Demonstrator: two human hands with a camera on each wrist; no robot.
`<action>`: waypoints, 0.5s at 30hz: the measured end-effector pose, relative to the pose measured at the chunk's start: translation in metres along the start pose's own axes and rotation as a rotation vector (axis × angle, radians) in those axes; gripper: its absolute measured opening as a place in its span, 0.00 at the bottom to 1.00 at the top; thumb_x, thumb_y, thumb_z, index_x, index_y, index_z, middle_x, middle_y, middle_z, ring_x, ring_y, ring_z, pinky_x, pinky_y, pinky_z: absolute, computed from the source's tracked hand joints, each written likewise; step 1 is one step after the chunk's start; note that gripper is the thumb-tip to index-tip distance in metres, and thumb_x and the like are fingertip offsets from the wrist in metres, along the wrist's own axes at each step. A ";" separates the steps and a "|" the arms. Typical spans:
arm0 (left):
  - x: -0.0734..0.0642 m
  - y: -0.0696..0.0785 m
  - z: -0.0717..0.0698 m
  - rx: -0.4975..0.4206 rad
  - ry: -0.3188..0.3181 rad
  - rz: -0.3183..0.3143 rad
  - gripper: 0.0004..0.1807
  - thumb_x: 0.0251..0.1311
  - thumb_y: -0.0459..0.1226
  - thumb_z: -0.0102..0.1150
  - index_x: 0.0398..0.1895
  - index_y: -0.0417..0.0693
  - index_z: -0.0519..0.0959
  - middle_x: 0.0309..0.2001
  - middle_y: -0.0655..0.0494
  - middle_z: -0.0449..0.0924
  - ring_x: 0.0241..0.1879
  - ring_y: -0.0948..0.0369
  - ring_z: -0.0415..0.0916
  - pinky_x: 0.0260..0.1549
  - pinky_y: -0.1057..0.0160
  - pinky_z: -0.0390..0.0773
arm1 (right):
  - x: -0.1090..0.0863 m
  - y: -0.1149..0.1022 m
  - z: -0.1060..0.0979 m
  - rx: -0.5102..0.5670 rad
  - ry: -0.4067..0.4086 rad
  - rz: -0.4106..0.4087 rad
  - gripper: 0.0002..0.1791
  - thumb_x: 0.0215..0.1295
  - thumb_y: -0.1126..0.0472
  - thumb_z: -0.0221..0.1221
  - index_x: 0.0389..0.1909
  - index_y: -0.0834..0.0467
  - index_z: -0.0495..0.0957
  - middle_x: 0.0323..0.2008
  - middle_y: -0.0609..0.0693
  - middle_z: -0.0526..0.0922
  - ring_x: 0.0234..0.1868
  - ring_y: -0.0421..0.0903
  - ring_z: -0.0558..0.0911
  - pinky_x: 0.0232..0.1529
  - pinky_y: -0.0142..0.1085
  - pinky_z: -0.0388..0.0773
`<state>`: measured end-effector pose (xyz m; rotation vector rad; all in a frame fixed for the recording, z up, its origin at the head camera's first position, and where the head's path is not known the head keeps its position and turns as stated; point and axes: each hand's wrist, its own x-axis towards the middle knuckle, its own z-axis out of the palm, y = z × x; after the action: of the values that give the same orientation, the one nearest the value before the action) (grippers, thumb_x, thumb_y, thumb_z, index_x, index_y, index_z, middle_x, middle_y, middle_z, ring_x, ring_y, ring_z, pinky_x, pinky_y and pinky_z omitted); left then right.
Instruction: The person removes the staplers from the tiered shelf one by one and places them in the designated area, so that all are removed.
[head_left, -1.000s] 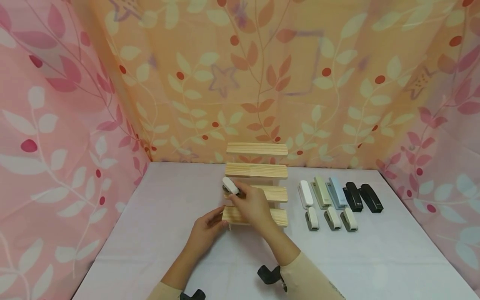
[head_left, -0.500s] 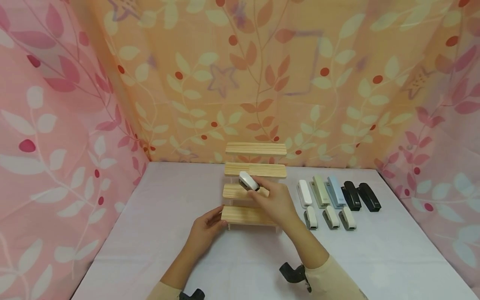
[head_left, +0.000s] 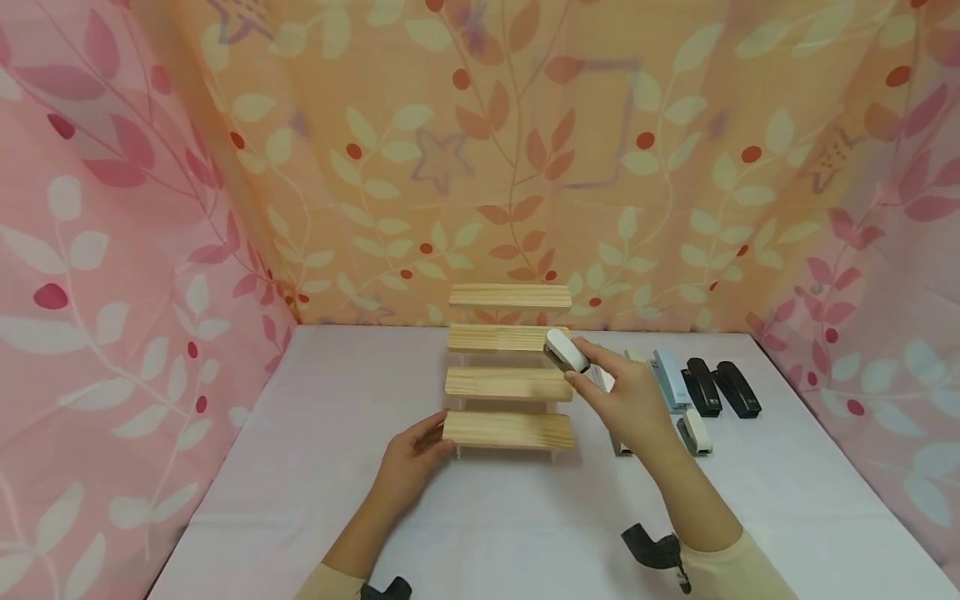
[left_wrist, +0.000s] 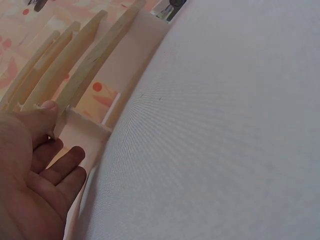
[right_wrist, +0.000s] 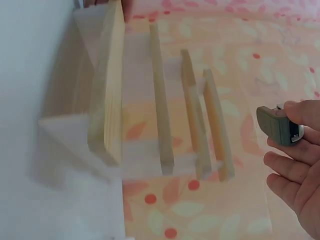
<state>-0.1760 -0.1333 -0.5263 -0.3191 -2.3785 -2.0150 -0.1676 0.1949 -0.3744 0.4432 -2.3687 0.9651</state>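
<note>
A stepped display rack [head_left: 508, 430] with four pale wooden boards stands on the white table; its boards bear nothing. My left hand [head_left: 411, 462] pinches the left end of the lowest board [left_wrist: 92, 65], thumb above and index finger below, the other fingers loosely bent. In the air by the right end of the upper boards, my right hand [head_left: 633, 400] grips a small white-and-grey stapler [head_left: 566, 350] between thumb and fingers. The right wrist view shows the grey-green underside of this stapler [right_wrist: 277, 125], apart from the boards.
Right of the rack lie more staplers: a light blue one [head_left: 672, 382], two black ones [head_left: 702, 387] and a small white one [head_left: 695, 432]. My right hand partly covers others there. Flowered cloth [head_left: 375, 208] walls the table at the back and sides.
My right hand has carried the small stapler rightward and slightly up, from the left end of the rack's boards to past their right end. My left hand has stayed on the lowest board.
</note>
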 end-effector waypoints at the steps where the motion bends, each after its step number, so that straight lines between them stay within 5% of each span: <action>1: 0.000 0.000 0.000 -0.001 0.000 0.001 0.32 0.62 0.40 0.71 0.69 0.46 0.75 0.59 0.45 0.83 0.59 0.51 0.82 0.57 0.66 0.81 | -0.002 0.003 -0.005 -0.012 0.006 0.004 0.28 0.61 0.61 0.74 0.62 0.58 0.81 0.55 0.56 0.87 0.55 0.54 0.86 0.43 0.48 0.87; 8: -0.001 -0.002 0.001 0.001 0.006 -0.001 0.31 0.62 0.39 0.71 0.69 0.47 0.76 0.59 0.47 0.83 0.59 0.53 0.82 0.56 0.68 0.81 | -0.019 0.030 -0.039 -0.093 0.035 0.064 0.28 0.61 0.61 0.74 0.63 0.57 0.81 0.52 0.60 0.87 0.48 0.55 0.87 0.32 0.21 0.80; 15: -0.002 0.002 0.000 0.005 -0.002 -0.001 0.32 0.62 0.39 0.71 0.69 0.45 0.75 0.60 0.44 0.82 0.59 0.51 0.81 0.56 0.67 0.81 | -0.038 0.053 -0.070 -0.186 0.061 0.132 0.29 0.60 0.57 0.75 0.64 0.52 0.81 0.49 0.59 0.88 0.38 0.43 0.83 0.26 0.15 0.70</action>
<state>-0.1740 -0.1331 -0.5242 -0.3200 -2.3851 -2.0105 -0.1377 0.2857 -0.3836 0.1861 -2.4288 0.7936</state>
